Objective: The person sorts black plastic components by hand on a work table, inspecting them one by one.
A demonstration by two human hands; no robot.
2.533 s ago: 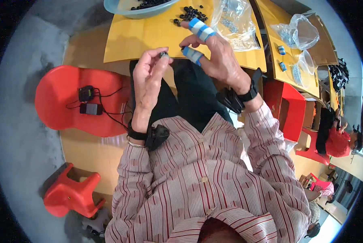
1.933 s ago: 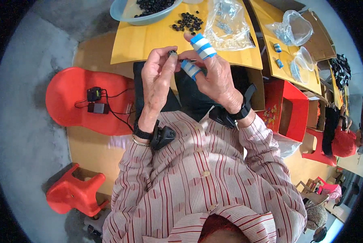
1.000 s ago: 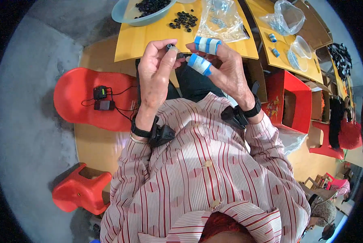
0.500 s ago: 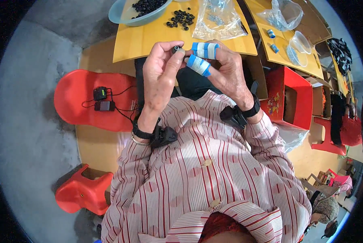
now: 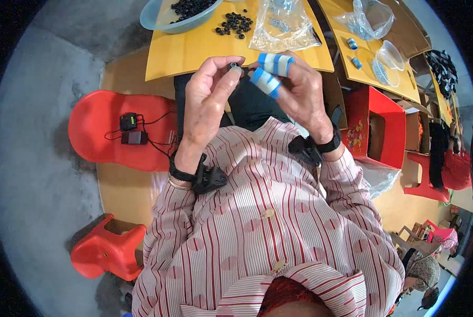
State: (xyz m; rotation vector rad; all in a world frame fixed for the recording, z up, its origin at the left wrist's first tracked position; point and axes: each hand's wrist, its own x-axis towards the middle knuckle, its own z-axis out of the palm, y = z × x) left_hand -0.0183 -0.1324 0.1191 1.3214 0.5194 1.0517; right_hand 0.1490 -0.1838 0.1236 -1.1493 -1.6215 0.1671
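My left hand (image 5: pixel 207 103) is raised at the near edge of the yellow table (image 5: pixel 186 53). Its thumb and forefinger pinch a small black ring-shaped piece (image 5: pixel 233 65) with a pale ring in its end. My right hand (image 5: pixel 304 92) is just to the right, slightly apart from that piece. Blue-and-white tape wraps its thumb and forefinger, whose tips come close together; whatever may be between them is too small to make out. Beyond the hands lie several loose black pieces (image 5: pixel 235 24) and a clear plastic bag (image 5: pixel 281 34) with small shiny parts.
A pale blue basin (image 5: pixel 151 20) of black pieces stands far left on the table. On the left are a red stool (image 5: pixel 91 127) carrying small wired devices (image 5: pixel 135 138) and a red chair (image 5: pixel 107 253). At right stand a red box (image 5: pixel 392 137) and a second table (image 5: pixel 400 87).
My right hand has drawn slightly right, away from the black piece, widening the gap between the hands. My left hand keeps its pinch and has shifted only a little.
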